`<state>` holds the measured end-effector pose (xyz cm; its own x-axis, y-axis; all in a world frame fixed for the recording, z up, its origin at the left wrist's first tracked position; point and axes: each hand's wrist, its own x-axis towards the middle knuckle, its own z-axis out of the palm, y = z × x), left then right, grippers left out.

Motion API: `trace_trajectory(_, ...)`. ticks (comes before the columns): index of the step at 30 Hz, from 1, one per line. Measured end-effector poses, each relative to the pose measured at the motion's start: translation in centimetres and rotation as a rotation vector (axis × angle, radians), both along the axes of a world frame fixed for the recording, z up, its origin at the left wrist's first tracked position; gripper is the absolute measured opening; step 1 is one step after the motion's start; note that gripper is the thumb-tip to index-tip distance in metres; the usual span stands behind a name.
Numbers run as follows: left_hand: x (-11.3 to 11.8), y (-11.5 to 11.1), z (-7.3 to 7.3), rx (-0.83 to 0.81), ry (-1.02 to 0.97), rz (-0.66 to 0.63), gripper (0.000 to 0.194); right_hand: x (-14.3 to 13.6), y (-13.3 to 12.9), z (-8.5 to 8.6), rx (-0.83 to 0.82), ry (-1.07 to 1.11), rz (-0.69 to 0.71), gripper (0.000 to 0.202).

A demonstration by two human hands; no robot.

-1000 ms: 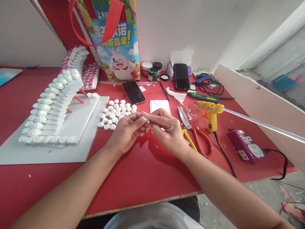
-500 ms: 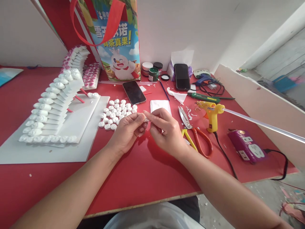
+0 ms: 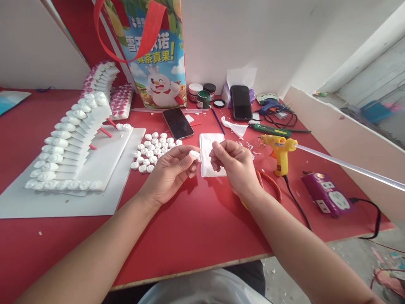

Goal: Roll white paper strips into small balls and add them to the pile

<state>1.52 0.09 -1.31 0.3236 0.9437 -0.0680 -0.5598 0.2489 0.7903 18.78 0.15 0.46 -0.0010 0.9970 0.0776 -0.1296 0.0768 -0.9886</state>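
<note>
A small white rolled paper rose (image 3: 195,155) is pinched between the thumb and fingers of my left hand (image 3: 172,171). Just to its right, my right hand (image 3: 240,171) is apart from the rose, its thumb pressed to curled fingers; whether anything small is between them cannot be seen. Behind my right hand lies a folded white tissue (image 3: 206,162), partly covered. Beyond my left hand sits a cluster of similar white roses (image 3: 152,150) on the red table (image 3: 190,228). My right hand and wrist hide most of a pair of scissors (image 3: 272,183).
At left, a white board (image 3: 95,207) carries a curved row of white rosettes (image 3: 68,120). On the right are a yellow glue gun (image 3: 280,154) with a long glue stick and a purple power block (image 3: 327,194). Phones (image 3: 178,122), paint jars (image 3: 203,99) and a printed bag (image 3: 161,63) stand behind.
My right hand has drawn away from the left, to the right, now covering more of the scissors. The white rose in my left hand and the tissue show more clearly.
</note>
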Motion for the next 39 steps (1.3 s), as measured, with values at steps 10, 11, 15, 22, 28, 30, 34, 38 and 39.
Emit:
trace_trajectory(10, 0.2, 0.1, 0.1, 0.039, 0.053, 0.055, 0.02, -0.2, -1.0, 0.8, 0.13, -0.169, 0.079, 0.012)
trace_trajectory(11, 0.2, 0.1, 0.2, 0.03, 0.058, 0.067, 0.02, -0.3, -1.0, 0.7, 0.177, -0.216, 0.068, 0.009)
trace_trajectory(15, 0.3, 0.1, 0.4, 0.012, 0.098, 0.094, 0.022, -0.5, -1.1, 0.2, 0.306, -0.362, 0.013, 0.005)
trace_trajectory(22, 0.2, 0.1, 0.2, 0.026, 0.148, 0.078, 0.021, -0.5, -1.0, 0.0, 0.378, -0.465, -0.033, 0.011)
trace_trajectory(28, 0.2, 0.0, 0.2, 0.04, 0.153, 0.078, 0.021, -0.6, -1.1, 0.2, 0.318, -0.412, -0.02, 0.01)
trace_trajectory(30, 0.2, -0.1, 0.2, 0.056, 0.169, 0.084, 0.02, -0.7, -1.2, 0.3, 0.288, -0.428, -0.014, 0.012)
trace_trajectory(34, 0.0, 0.0, 0.0, 0.124, 0.247, 0.099, 0.018, -0.6, -1.2, 0.4, 0.271, -0.461, -0.017, 0.015)
trace_trajectory(38, -0.3, -0.1, -0.1, 0.236, 0.357, 0.136, 0.016, -0.3, -1.0, 0.6, 0.087, -0.302, 0.038, 0.019)
trace_trajectory(39, -0.4, -0.1, -0.1, 0.252, 0.376, 0.148, 0.016, -0.2, -0.9, 0.7, 0.026, -0.245, 0.053, 0.023)
